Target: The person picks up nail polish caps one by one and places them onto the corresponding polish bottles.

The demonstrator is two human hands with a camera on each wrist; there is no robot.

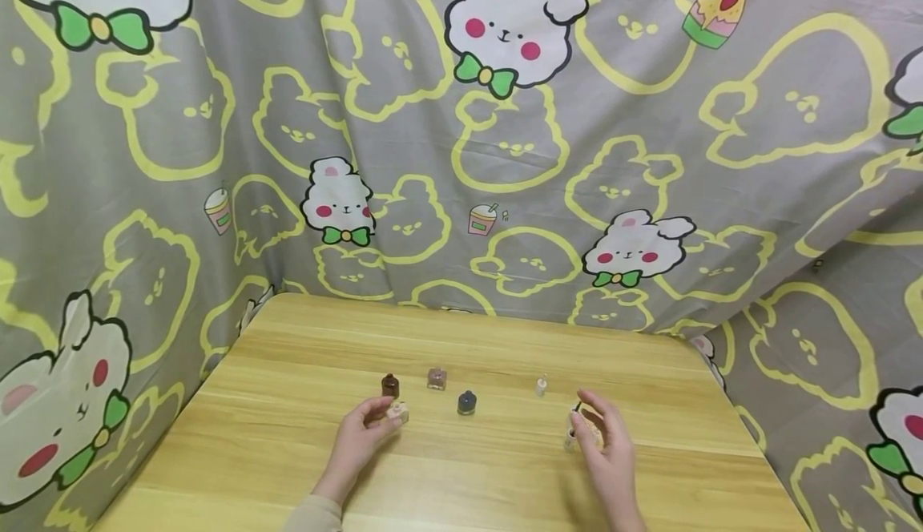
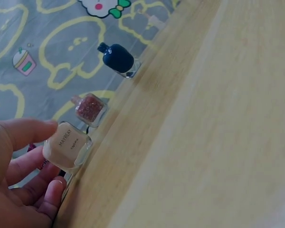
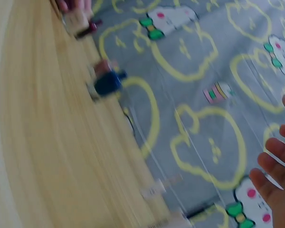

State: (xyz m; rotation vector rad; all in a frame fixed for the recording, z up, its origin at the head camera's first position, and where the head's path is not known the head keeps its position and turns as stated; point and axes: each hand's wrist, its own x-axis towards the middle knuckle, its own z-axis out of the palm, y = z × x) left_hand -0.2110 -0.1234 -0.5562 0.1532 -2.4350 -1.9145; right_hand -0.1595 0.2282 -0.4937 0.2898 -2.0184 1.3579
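My left hand (image 1: 368, 428) holds a small beige nail polish bottle (image 2: 67, 146) at its neck end between thumb and fingers; its front reads MAYREAY. A dark red bottle (image 1: 390, 386) stands just behind that hand. To its right are a pink glitter bottle (image 1: 437, 379) and a dark blue bottle (image 1: 467, 403), both with bare necks. My right hand (image 1: 609, 444) hovers with spread fingers and nothing in its grasp. Beside its thumb stands a cap with a dark brush (image 1: 572, 438), brush end up. Farther back is a white brush cap (image 1: 541, 386).
All of it stands on a wood-grain table (image 1: 469, 476). A grey curtain (image 1: 519, 147) printed with rabbits hangs behind the table and along both sides.
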